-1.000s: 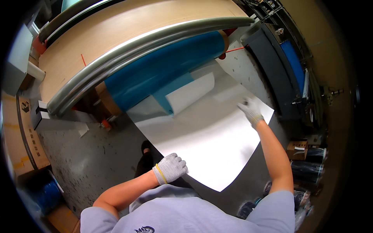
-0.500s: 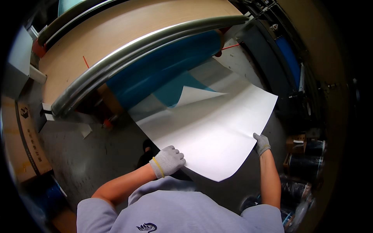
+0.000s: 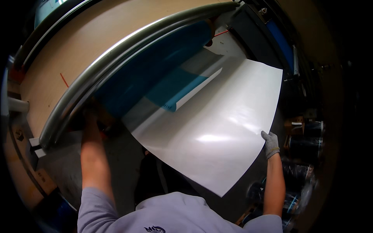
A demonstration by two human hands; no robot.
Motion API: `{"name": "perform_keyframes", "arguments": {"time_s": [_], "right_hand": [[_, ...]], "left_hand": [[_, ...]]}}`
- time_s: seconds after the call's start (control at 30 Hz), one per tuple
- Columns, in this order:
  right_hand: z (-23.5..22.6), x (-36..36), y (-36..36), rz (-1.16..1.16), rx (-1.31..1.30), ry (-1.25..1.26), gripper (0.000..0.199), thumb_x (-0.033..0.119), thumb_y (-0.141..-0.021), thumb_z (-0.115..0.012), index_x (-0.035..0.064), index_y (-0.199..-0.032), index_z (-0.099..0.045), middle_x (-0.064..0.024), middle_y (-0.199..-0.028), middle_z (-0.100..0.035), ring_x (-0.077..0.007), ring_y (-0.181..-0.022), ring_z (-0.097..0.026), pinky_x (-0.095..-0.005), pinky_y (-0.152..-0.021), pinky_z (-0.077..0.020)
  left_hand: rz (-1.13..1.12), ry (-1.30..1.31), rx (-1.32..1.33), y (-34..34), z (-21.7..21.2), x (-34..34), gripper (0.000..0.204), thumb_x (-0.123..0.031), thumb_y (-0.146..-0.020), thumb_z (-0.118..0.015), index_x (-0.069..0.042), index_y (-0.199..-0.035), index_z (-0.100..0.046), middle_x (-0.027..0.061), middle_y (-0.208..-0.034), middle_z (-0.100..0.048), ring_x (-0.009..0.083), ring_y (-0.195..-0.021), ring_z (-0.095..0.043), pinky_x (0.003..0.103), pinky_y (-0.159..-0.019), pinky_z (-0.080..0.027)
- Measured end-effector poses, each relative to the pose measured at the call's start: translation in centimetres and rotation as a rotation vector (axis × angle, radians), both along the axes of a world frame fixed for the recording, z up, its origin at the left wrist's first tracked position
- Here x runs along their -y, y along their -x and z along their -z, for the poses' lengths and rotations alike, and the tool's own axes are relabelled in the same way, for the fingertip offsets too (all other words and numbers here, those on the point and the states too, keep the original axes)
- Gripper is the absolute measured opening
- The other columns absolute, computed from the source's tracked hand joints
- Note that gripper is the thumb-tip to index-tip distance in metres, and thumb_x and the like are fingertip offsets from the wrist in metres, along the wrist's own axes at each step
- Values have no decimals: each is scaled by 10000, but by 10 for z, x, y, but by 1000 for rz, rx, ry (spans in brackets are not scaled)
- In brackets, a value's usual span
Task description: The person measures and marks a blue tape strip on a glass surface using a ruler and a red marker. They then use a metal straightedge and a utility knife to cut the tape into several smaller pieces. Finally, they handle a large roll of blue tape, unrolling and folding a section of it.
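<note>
A large glossy white sheet [image 3: 217,128] hangs out from under a blue roller [image 3: 155,70] of a big machine. My right hand [image 3: 269,143], in a grey work glove, grips the sheet's right edge and holds it up. A second sheet with a teal face [image 3: 176,87] curls out below the roller, behind the white one. My left arm reaches up and left toward the machine's underside; my left hand [image 3: 90,116] is in shadow beneath the curved metal bar [image 3: 116,58], and what it touches is hidden.
A tan curved machine panel [image 3: 89,42] fills the upper left. A dark blue machine frame [image 3: 279,42] stands at the upper right. Dark rolls and boxes [image 3: 303,143] are stacked at the right. The grey floor [image 3: 66,171] lies below, with cardboard at the left.
My left hand let go of the sheet's near edge and reached up left under the machine. My right hand keeps the right edge; the sheet has come further out and swung right.
</note>
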State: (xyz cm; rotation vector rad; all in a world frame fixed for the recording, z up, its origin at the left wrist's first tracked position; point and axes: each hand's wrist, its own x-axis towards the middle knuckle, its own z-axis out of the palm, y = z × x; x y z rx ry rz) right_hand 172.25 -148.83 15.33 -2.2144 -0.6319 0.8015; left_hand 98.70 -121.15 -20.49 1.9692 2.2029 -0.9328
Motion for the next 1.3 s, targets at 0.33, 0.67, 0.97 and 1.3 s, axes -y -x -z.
{"name": "perform_keyframes", "arguments": {"time_s": [0.33, 0.67, 0.97, 1.3], "right_hand": [[25, 8, 13, 48, -111, -71, 391, 131, -913, -684, -137, -1189, -617, -178, -1048, -706, -270, -905, -698, -377, -848, -560], [120, -26, 55, 72, -193, -46, 340, 119, -919, -703, -121, -1155, -661, -142, -1077, -716, -222, -941, -681, -339, -882, -526], [231, -10, 72, 324, -223, 175, 169, 199, -957, -659, 81, -1077, -656, -50, -827, -674, -121, -608, -618, -269, -504, -485], [255, -24, 154, 30, -373, 266, 217, 211, -961, -663, 35, -1087, -672, -53, -859, -709, -110, -706, -644, -262, -632, -507]], "left_hand": [[-772, -326, 714, 28, 104, 33, 594, -428, -1074, -406, -46, -1528, -365, 163, -1525, -447, 275, -1353, -494, 390, -1036, -501], [-1294, -738, 1301, -38, 129, 125, 632, -381, -1052, -503, -27, -1549, -337, 170, -1552, -425, 331, -1351, -488, 387, -985, -495], [-1437, -502, 2392, 33, 101, 87, 531, -390, -1018, -553, -23, -1398, -508, 105, -1414, -533, 295, -1252, -521, 412, -1054, -435], [-1200, -671, 1746, 35, 94, 55, 506, -300, -1021, -603, -1, -1412, -486, 139, -1321, -599, 283, -1177, -599, 424, -973, -501]]}}
